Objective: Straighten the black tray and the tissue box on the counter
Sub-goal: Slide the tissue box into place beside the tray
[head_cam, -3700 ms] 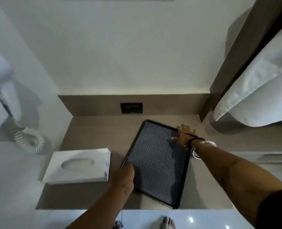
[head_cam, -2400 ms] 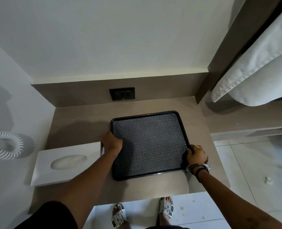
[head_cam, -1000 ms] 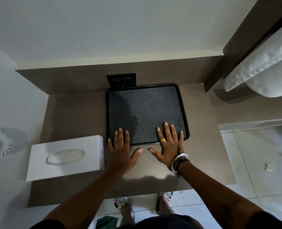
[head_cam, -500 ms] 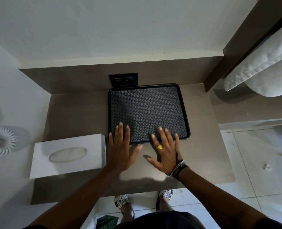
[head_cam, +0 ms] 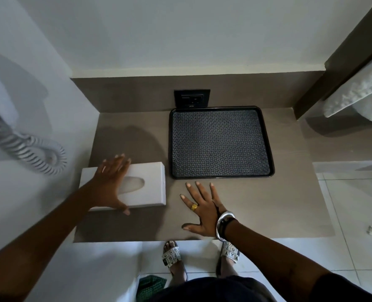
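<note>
The left hand lies spread across the top of the white tissue box, fingers reaching over its far edge and the thumb hooked at its near edge, so the grip spans the box front to back; whether it is pressing or only resting there cannot be told, as the hand is slightly blurred. The box lies flat on the brown tabletop, its oval opening partly covered by the palm, and its long sides run roughly level with the tabletop's front edge.

To the right of that grip, the right hand is flat and fully open, fingers splayed, palm down over bare tabletop, holding nothing. It wears a gold ring and a silver bangle at the wrist.

Just beyond the right fingertips, apart from them, sits the black tray with its patterned surface, squared to the back wall, its far edge right under the dark wall socket. The tray's left rim stands near the tissue box's right end, not touching. Far left of the left hand hangs a coiled cord on the wall.
</note>
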Motion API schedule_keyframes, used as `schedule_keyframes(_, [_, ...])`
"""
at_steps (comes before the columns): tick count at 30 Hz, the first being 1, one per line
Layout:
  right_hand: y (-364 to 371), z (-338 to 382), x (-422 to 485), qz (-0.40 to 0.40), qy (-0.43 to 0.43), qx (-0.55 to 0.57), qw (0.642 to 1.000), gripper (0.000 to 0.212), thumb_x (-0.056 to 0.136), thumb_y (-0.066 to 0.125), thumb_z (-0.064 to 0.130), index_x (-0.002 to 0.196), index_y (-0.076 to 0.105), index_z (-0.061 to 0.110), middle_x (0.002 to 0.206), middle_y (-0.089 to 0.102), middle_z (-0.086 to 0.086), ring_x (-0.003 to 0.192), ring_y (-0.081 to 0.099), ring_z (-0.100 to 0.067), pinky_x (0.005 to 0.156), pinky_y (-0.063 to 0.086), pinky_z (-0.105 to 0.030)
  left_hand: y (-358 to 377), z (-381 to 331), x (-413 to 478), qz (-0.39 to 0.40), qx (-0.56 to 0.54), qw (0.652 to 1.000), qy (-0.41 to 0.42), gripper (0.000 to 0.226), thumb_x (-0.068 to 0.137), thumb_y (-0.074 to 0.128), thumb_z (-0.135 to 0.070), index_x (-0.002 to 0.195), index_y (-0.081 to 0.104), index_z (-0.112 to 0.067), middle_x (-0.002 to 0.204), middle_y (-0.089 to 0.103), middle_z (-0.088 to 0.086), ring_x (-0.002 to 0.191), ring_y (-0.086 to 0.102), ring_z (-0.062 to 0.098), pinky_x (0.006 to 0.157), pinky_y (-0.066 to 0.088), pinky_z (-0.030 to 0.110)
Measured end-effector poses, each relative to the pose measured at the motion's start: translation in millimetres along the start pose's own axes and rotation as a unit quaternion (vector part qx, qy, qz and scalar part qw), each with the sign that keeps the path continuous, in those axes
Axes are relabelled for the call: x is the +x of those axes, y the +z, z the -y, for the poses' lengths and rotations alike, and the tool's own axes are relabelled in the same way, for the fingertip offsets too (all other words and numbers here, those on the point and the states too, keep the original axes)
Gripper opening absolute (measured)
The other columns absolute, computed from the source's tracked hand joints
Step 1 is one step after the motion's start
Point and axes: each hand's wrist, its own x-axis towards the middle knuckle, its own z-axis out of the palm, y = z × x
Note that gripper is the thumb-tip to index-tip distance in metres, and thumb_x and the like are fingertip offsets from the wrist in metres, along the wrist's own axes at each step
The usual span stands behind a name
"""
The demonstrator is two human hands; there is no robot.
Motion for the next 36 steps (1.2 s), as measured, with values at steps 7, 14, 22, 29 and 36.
schedule_keyframes(7, [3, 6, 11, 0.005, -0.016, -0.037, 0.999, 0.096, 0.078, 0.035, 0.085, 0.155, 0.02, 0.029, 0.165, 0.014, -0.009, 0.15, 0.013, -0.039, 0.115, 0.01, -0.071, 12, 12, -7, -0.007, -0.026, 1.0, -0.002, 0.155, 0.044, 0.074, -0.08, 0.153, -0.02, -0.022, 0.164, -0.011, 0.007, 0.152, -0.01, 0.031, 0.123, -0.008, 0.045])
schedule_keyframes(14, [2, 9, 10, 0.021, -0.01, -0.047, 0.999, 0.096, 0.079, 0.034, 0.084, 0.155, 0.018, 0.029, 0.165, 0.014, -0.009, 0.151, 0.012, -0.038, 0.115, 0.01, -0.07, 12, 12, -9, -0.064, -0.029, 0.997, -0.007, 0.141, 0.046, 0.073, -0.077, 0.153, -0.003, -0.024, 0.155, 0.018, 0.005, 0.142, 0.023, 0.027, 0.12, 0.017, 0.045])
schedule_keyframes(22, [-2, 10, 11, 0.016, -0.008, -0.043, 0.999, 0.094, 0.079, 0.037, 0.082, 0.155, 0.021, 0.029, 0.165, 0.017, -0.009, 0.15, 0.014, -0.038, 0.114, 0.012, -0.069, -7, -4, 12, -0.195, -0.095, 0.963, -0.16, 0.138, 0.044, 0.075, -0.078, 0.152, 0.01, -0.021, 0.148, 0.034, 0.02, 0.135, 0.034, 0.04, 0.114, 0.026, 0.053])
schedule_keyframes(29, [0, 9, 13, 0.022, -0.008, -0.044, 0.999, 0.093, 0.079, 0.038, 0.081, 0.154, 0.023, 0.03, 0.164, 0.02, -0.008, 0.149, 0.018, -0.038, 0.115, 0.01, -0.067, -51, -19, 61, -0.265, -0.282, 0.839, -0.382, 0.132, 0.051, 0.079, -0.07, 0.152, 0.015, -0.015, 0.151, 0.028, 0.027, 0.141, 0.026, 0.045, 0.119, 0.015, 0.056])
schedule_keyframes(36, [4, 5, 16, 0.029, -0.015, -0.034, 0.999, 0.093, 0.078, 0.039, 0.08, 0.154, 0.024, 0.03, 0.163, 0.023, -0.009, 0.148, 0.021, -0.039, 0.115, 0.013, -0.068, -42, -11, 75, -0.255, -0.306, 0.8, -0.448, 0.134, 0.051, 0.08, -0.068, 0.153, 0.013, -0.012, 0.151, 0.026, 0.03, 0.141, 0.024, 0.045, 0.118, 0.016, 0.054])
